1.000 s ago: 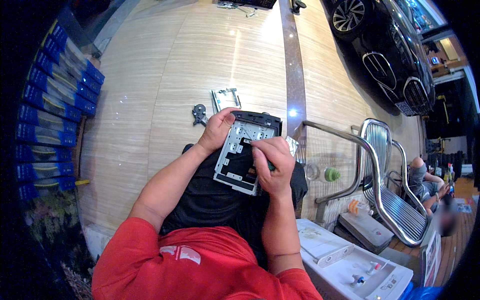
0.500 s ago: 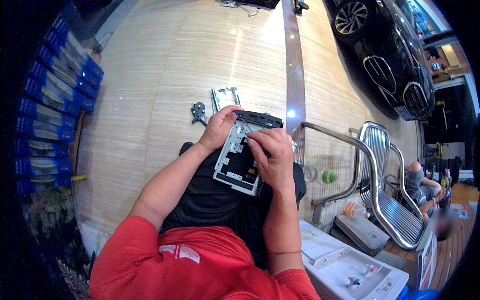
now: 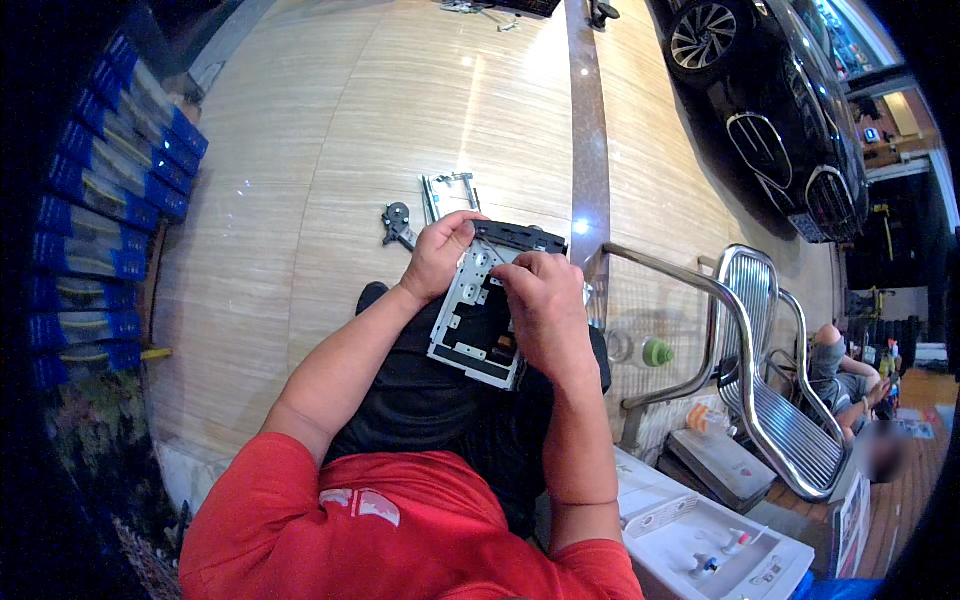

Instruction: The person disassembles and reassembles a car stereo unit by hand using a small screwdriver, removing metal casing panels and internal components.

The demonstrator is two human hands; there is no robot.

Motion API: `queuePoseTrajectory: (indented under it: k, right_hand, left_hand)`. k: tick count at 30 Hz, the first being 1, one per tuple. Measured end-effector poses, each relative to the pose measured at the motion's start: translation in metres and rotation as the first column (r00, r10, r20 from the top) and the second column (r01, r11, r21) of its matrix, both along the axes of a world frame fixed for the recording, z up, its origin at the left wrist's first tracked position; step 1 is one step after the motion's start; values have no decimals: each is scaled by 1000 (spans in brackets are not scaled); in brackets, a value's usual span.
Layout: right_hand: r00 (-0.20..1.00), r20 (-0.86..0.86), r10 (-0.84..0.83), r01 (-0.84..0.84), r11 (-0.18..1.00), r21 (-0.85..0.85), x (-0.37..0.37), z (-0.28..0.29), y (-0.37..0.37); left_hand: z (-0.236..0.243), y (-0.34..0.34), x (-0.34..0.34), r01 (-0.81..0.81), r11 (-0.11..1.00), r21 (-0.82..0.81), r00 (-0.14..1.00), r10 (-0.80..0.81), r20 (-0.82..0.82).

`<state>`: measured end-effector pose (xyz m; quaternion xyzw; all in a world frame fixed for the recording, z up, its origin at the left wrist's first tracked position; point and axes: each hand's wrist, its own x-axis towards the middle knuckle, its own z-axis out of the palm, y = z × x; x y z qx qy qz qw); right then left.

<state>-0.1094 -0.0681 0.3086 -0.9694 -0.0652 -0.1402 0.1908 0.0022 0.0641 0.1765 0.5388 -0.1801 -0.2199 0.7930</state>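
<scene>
A metal-framed electronic unit with a black front panel rests tilted over my lap. Its inside shows a dark area and bright metal brackets. My left hand is closed on its far left corner, thumb by the black panel. Over the right side of the unit, my right hand pinches a thin rod-like tool, whose tip points toward the panel. The palm and curled fingers hide most of the tool. Just beyond the unit, a metal bracket frame and a black mechanical part lie on the floor.
A steel bench stands to the right, with a green-topped bottle beside it. Near my right elbow is a white water dispenser. Blue boxes are stacked left. A black car and a seated person are farther right.
My right hand has turned and its fingers have curled more, with the wrist and forearm shifting slightly right. My left hand and the unit stay nearly where they were.
</scene>
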Motion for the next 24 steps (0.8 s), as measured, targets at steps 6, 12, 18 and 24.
queuePoseTrajectory:
  k: [6,12,18,24]
  right_hand:
    - [999,-39,-21,19,999,-50,-7,2,6]
    - [999,-42,-14,12,999,-41,-7,4,6]
    - [999,-48,-10,4,992,-125,-3,14,10]
    - [997,-71,32,-42,988,-150,-3,10,9]
  left_hand:
    - [-2,2,1,9,1000,-14,1000,-9,2]
    - [-1,1,2,-14,998,58,997,10,78]
    - [-11,0,7,-40,988,150,991,20,132]
    - [-2,-2,4,-44,988,146,986,19,167]
